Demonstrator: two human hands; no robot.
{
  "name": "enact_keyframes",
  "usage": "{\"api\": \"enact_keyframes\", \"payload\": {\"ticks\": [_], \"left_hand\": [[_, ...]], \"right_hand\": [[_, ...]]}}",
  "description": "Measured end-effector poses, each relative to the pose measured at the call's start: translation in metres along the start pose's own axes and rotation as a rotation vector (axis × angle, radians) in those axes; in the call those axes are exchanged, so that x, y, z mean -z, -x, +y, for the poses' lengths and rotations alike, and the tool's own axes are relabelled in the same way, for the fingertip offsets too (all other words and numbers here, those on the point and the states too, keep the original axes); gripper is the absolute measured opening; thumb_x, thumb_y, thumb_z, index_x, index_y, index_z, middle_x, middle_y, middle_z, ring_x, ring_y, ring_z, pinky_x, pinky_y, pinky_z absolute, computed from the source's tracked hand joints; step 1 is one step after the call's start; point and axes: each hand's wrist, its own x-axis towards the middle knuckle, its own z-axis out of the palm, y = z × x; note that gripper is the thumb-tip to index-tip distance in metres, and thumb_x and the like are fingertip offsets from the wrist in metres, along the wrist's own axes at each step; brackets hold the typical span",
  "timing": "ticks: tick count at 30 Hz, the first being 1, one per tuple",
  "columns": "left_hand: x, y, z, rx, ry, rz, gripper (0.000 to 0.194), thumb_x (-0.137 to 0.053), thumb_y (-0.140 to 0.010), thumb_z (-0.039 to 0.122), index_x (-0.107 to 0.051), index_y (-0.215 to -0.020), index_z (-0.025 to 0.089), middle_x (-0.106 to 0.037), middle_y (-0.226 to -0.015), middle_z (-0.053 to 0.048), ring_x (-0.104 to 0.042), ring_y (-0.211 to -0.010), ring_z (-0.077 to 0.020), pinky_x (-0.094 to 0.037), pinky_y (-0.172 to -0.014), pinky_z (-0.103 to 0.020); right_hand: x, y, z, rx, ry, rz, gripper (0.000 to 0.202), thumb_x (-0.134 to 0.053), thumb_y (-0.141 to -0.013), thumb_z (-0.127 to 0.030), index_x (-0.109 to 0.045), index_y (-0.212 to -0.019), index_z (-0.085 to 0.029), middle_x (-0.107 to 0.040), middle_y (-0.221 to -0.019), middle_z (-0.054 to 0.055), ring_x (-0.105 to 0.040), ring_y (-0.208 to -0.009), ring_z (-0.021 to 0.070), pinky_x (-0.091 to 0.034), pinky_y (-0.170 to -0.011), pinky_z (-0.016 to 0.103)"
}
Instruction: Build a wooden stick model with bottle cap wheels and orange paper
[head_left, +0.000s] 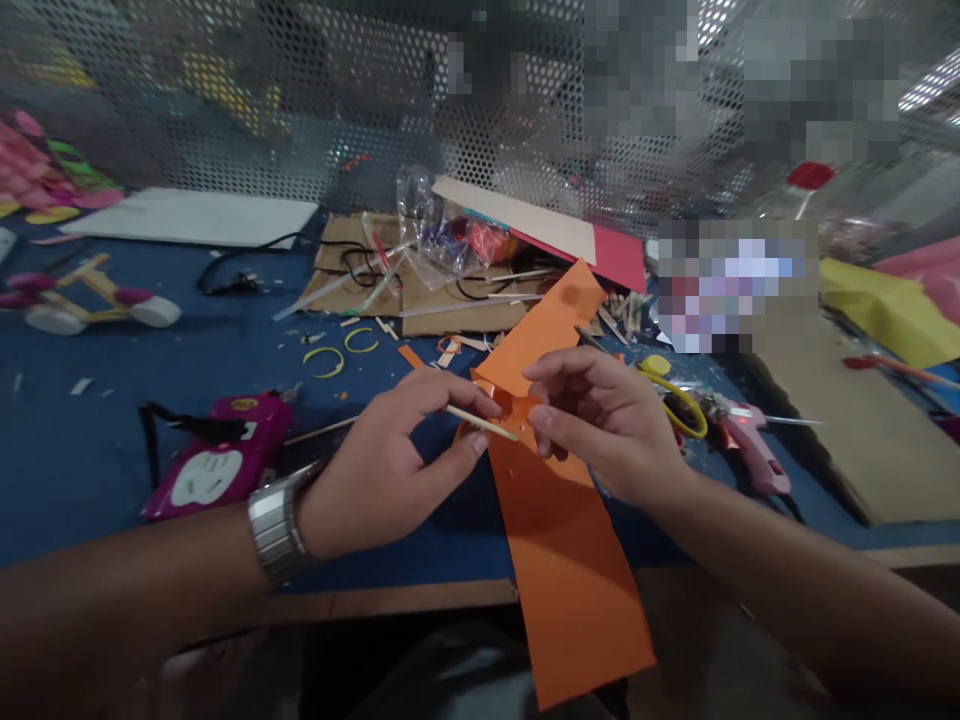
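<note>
A thin wooden stick (489, 425) lies over the folded middle of an orange card strip (577, 580), whose near end reaches past the table (420, 545) edge. The left hand (390, 465) pinches the stick between thumb and fingertips; the right hand (619, 435) curls at the fold, and whether it grips the card I cannot tell. A light pinch, with the card steadied beside its fold, should avoid creasing it. Rightward lies a pink glue gun (754, 450); leftward, 2 yellow rings (324, 374). Farther back, 1 clear plastic bag (412, 195) contains red and purple pieces, too blurred to name.
</note>
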Motion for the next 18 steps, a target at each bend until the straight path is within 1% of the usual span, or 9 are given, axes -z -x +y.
{"api": "enact_keyframes", "payload": {"ticks": [3,8,14,18], "left_hand": [[0.001,-0.001,0.001,-0.030,-0.007,0.004,0.006,-0.075,-0.104,0.025,-0.078,-0.109,0.025,-0.084,-0.105,-0.005,-0.079,-0.096,-0.0239,-0.064,-0.094,-0.041],[0.001,0.000,0.001,-0.030,-0.004,0.003,0.007,-0.080,-0.103,0.027,-0.079,-0.109,0.025,-0.086,-0.104,-0.005,-0.081,-0.093,-0.0225,-0.066,-0.090,-0.037],[0.001,0.002,-0.001,-0.016,-0.017,0.006,0.010,-0.082,-0.101,0.029,-0.079,-0.110,0.025,-0.087,-0.105,-0.005,-0.082,-0.094,-0.0223,-0.066,-0.090,-0.035],[0.000,0.002,-0.001,-0.018,-0.005,-0.005,0.013,-0.084,-0.102,0.032,-0.080,-0.112,0.025,-0.087,-0.107,-0.004,-0.083,-0.098,-0.0217,-0.066,-0.092,-0.034]], "right_hand": [[-0.002,0.003,0.006,-0.040,-0.049,-0.028,0.021,-0.090,-0.098,-0.025,-0.079,-0.116,-0.022,-0.071,-0.085,-0.003,-0.069,-0.063,0.0085,-0.060,-0.053,0.017],[-0.001,0.007,0.014,-0.099,-0.184,-0.081,0.020,-0.089,-0.099,-0.023,-0.078,-0.117,-0.021,-0.076,-0.088,-0.001,-0.072,-0.063,0.0087,-0.061,-0.056,0.018],[0.000,0.011,0.014,-0.093,-0.244,-0.148,0.021,-0.084,-0.102,-0.014,-0.078,-0.121,-0.021,-0.076,-0.089,-0.002,-0.075,-0.068,0.0077,-0.063,-0.064,0.017],[0.000,0.012,0.014,-0.077,-0.240,-0.161,0.021,-0.084,-0.102,-0.015,-0.077,-0.121,-0.020,-0.075,-0.092,-0.002,-0.076,-0.069,0.0075,-0.062,-0.065,0.017]]}}
